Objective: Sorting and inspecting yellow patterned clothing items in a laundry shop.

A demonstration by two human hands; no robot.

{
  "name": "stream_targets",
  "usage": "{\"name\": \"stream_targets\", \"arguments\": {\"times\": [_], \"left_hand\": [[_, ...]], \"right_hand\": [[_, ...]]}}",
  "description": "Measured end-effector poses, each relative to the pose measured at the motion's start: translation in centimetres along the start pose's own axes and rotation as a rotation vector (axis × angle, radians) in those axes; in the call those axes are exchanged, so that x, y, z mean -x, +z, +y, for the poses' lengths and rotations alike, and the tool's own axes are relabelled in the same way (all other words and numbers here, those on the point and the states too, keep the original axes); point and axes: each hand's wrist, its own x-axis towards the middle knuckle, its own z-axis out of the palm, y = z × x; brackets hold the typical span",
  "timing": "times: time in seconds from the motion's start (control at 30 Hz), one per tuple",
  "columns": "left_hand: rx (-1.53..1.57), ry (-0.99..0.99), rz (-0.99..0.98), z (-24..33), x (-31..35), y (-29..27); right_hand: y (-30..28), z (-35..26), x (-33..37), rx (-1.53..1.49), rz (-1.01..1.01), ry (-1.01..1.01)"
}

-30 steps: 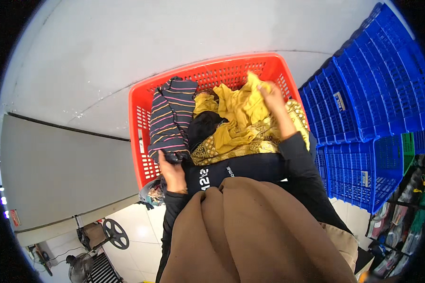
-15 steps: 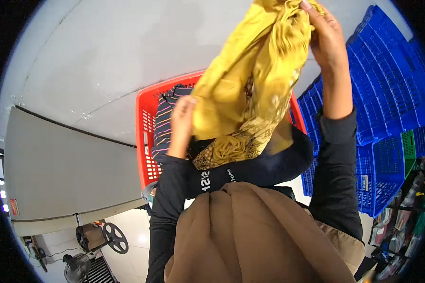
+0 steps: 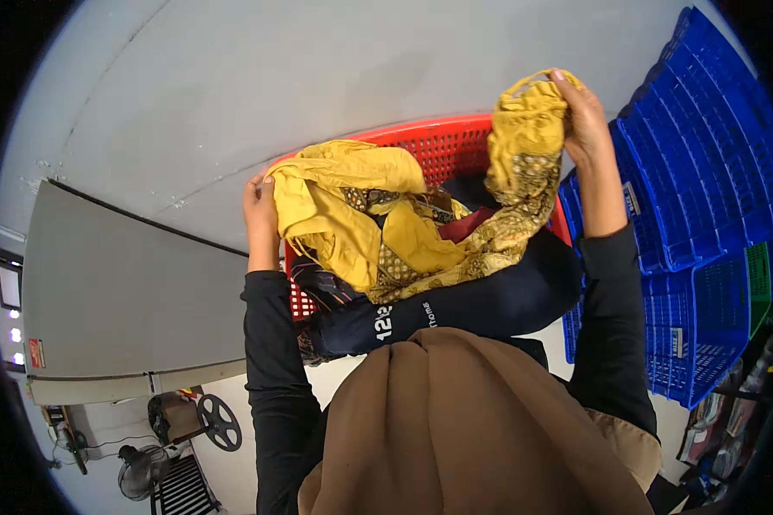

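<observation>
Stretched between my two hands is a yellow garment (image 3: 335, 240) with brown patterned panels; its exact kind is unclear. My left hand (image 3: 260, 209) pinches one yellow end above the left rim of a red plastic basket (image 3: 386, 136). At the other end, my right hand (image 3: 582, 118) grips a gathered edge with a thin yellow strap, raised over the basket's right side. The garment's middle sags into the basket. Beneath it lie a dark navy cloth (image 3: 489, 287) with white print, a dark striped cloth (image 3: 322, 283) and a bit of dark red fabric (image 3: 466, 226).
Blue plastic baskets (image 3: 704, 146) are stacked on the right, with a green one (image 3: 758, 287) behind. A grey panel-like surface (image 3: 137, 283) stands to the left. At lower left are a fan (image 3: 142, 472) and a black spoked wheel (image 3: 220, 422). A pale wall (image 3: 318, 69) rises beyond the basket.
The yellow garment has come down and been spread sideways. My left hand has moved left, holding one end; my right hand has lowered with the other. More of the basket shows.
</observation>
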Motion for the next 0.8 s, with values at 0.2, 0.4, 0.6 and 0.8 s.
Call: {"name": "stream_targets", "arguments": {"times": [0.2,0.4,0.6,0.8], "left_hand": [[-0.703,0.776,-0.286,1.6,7.4,6.4],[-0.765,0.593,-0.566,-3.7,11.6,4.4],[-0.571,0.138,-0.541,-11.1,9.9,4.1],[-0.877,0.503,-0.513,-12.4,11.8,5.7]], "right_hand": [[6.0,3.9,1.3,0.057,-0.143,-0.092],[3.3,10.6,4.3,1.070,-0.526,-0.473],[0.3,20.4,9.5,1.193,-0.830,0.315],[1.8,21.6,12.6,1.616,-0.838,0.194]]}}
